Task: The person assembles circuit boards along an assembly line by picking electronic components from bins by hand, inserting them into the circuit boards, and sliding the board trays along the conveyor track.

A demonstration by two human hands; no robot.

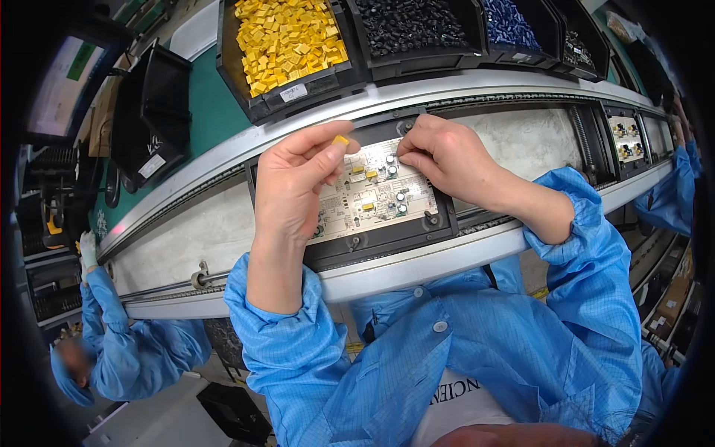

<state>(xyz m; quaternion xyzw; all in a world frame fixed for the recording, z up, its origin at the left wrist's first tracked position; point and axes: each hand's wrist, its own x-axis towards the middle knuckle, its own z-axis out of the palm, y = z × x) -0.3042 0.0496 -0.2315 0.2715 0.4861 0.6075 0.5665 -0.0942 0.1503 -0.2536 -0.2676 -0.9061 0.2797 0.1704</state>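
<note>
My left hand [298, 167] pinches a small yellow box capacitor [341, 140] between thumb and forefinger, just above the circuit board [342, 216]. My right hand [447, 153] has its thumb and fingers pressed together at the board's upper right part, beside a dark round capacitor [392, 159]; whatever lies between those fingertips is hidden. Several yellow box capacitors [368, 206] and round capacitors stand on the pale board. The board rests in a black carrier frame [387, 243], and my left hand covers its left side.
Beyond the conveyor rail [186, 182] stand a bin of yellow capacitors [290, 45], a bin of black parts [410, 30] and a bin of blue parts [510, 26]. Another carrier [625, 138] sits farther right. A co-worker's gloved hand [88, 249] touches the line at left; another person [674, 194] is at right.
</note>
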